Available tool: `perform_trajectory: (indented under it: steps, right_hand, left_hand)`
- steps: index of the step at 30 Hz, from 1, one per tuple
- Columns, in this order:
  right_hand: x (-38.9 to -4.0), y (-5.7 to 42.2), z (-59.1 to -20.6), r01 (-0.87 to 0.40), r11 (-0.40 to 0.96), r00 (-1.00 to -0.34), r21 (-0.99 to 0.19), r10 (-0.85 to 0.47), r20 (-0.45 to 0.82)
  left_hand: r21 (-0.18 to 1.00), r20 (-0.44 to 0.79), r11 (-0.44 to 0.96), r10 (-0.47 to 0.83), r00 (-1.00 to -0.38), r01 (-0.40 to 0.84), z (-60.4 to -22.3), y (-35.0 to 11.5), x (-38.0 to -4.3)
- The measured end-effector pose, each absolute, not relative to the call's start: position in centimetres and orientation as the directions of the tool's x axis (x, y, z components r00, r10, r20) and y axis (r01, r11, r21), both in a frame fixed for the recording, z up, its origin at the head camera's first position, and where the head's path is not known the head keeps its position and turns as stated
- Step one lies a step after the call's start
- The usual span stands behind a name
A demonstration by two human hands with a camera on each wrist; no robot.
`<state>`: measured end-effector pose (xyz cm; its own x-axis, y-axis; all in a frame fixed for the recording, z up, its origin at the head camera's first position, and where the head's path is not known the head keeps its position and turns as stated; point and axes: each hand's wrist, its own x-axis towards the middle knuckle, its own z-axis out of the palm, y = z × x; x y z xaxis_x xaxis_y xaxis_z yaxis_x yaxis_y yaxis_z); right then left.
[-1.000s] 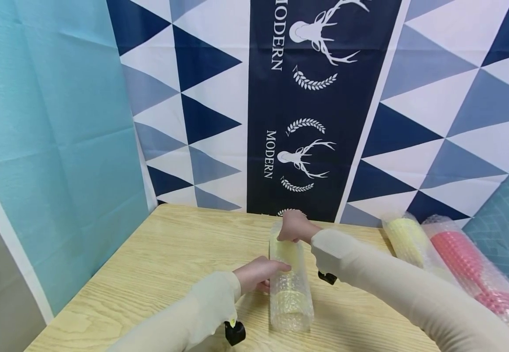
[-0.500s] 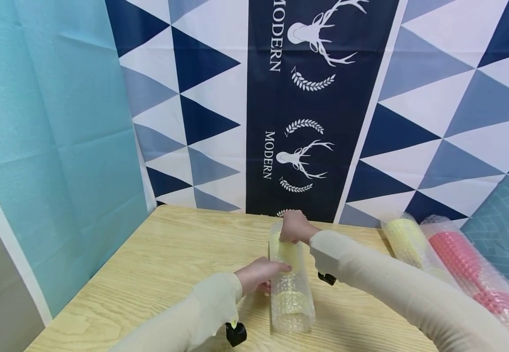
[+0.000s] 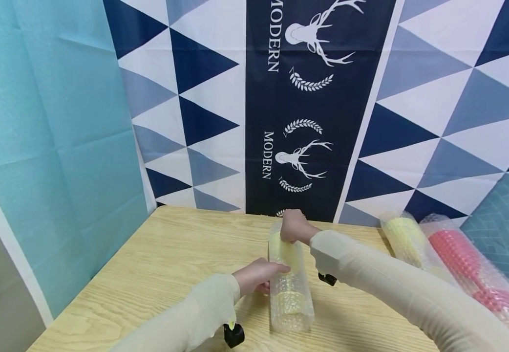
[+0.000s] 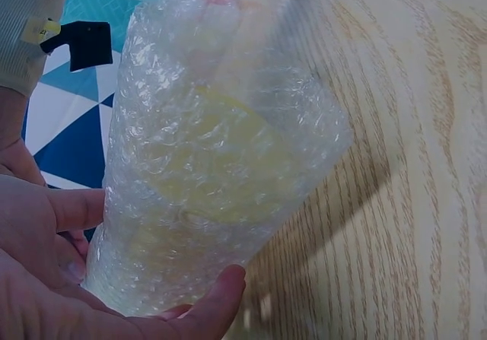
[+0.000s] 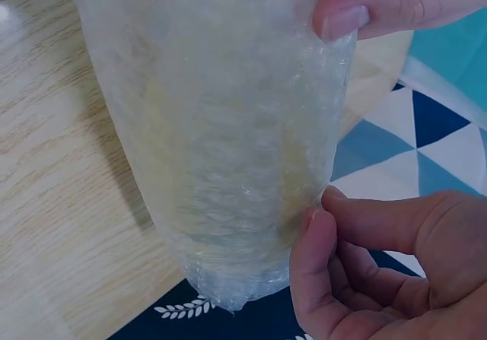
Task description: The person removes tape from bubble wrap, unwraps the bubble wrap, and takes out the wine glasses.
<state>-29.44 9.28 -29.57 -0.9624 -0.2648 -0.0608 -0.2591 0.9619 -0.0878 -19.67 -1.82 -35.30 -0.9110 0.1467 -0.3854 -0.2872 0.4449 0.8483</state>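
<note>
A bubble-wrapped roll (image 3: 291, 304) with something yellow inside lies lengthwise on the wooden table, its open-looking end towards me. My left hand (image 3: 258, 275) holds its left side at mid-length, thumb across the top and fingers down the side. At the far end my right hand (image 3: 295, 227) pinches the edge of the bubble wrap. The right wrist view shows that pinch between the thumb and index finger (image 5: 313, 233), with the left thumb (image 5: 342, 22) further up the same edge. In the left wrist view, wrap hides most of the yellow thing (image 4: 228, 157).
To the right on the table (image 3: 184, 254) lie another bubble-wrapped yellow roll (image 3: 408, 239) and a bubble-wrapped pink bundle (image 3: 461, 254). A patterned cloth with deer prints (image 3: 303, 161) hangs behind the table's far edge. A teal cloth (image 3: 70, 146) hangs on the left.
Both hands keep their hold and the roll stays in nearly the same place. The right hand shifts very slightly at the far end; the head view drifts a little.
</note>
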Motion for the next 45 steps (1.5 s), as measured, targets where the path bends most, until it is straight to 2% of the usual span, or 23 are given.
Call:
perform_trajectory:
  steps: [10, 16, 23, 30, 45]
  right_hand:
    - [-29.0, 10.2, -28.7, -0.256, 0.953, -0.960, -0.161, -0.270, -0.076]
    - [-29.1, 10.6, -28.4, -0.283, 0.955, -0.952, -0.085, -0.290, -0.094]
    - [-29.5, 10.7, -28.1, -0.252, 0.968, -0.956, -0.023, -0.252, -0.148]
    - [-29.8, 10.8, -27.6, -0.228, 0.973, -0.950, -0.046, -0.233, -0.209]
    - [-29.7, 12.5, -27.2, -0.217, 0.972, -0.966, -0.088, -0.227, -0.125]
  left_hand:
    - [0.847, -0.408, 0.429, 0.146, -0.901, -0.314, -35.7, -2.0, -19.6]
    - [0.848, -0.412, 0.422, 0.148, -0.899, -0.319, -35.8, -1.9, -19.7]
    - [0.864, -0.408, 0.395, 0.190, -0.893, -0.311, -35.6, -2.1, -19.8]
    - [0.861, -0.407, 0.403, 0.177, -0.896, -0.311, -35.6, -2.3, -19.7]
    - [0.873, -0.390, 0.370, 0.138, -0.911, -0.318, -36.0, -2.5, -19.6]
